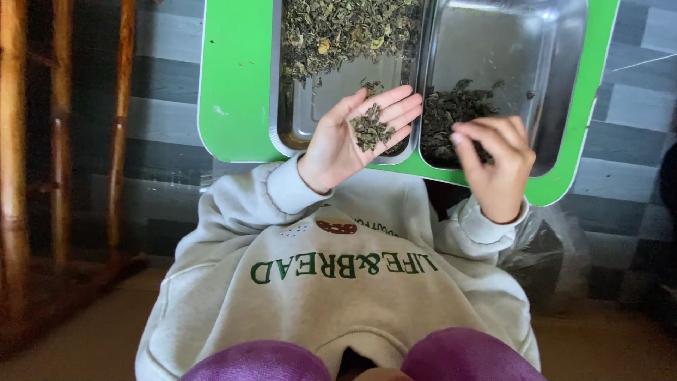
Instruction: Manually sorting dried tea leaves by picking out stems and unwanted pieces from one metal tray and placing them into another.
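My left hand (356, 134) is palm up with a small heap of dried tea leaves (370, 129) lying on it, over the near edge of the left steel pan (300, 116). That pan holds a large pile of dried leaves (342, 32) at its far end. My right hand (497, 162) hovers over the near end of the right steel pan (557, 63), fingers curled and pinched together; what they pinch is too small to tell. A smaller dark pile of leaves (451, 116) lies in that right pan under the fingers.
Both pans rest on a green tray (233, 77). A wooden chair frame (63, 141) stands at the left. A crumpled clear plastic bag (546, 243) lies by my right forearm. The floor has grey planks.
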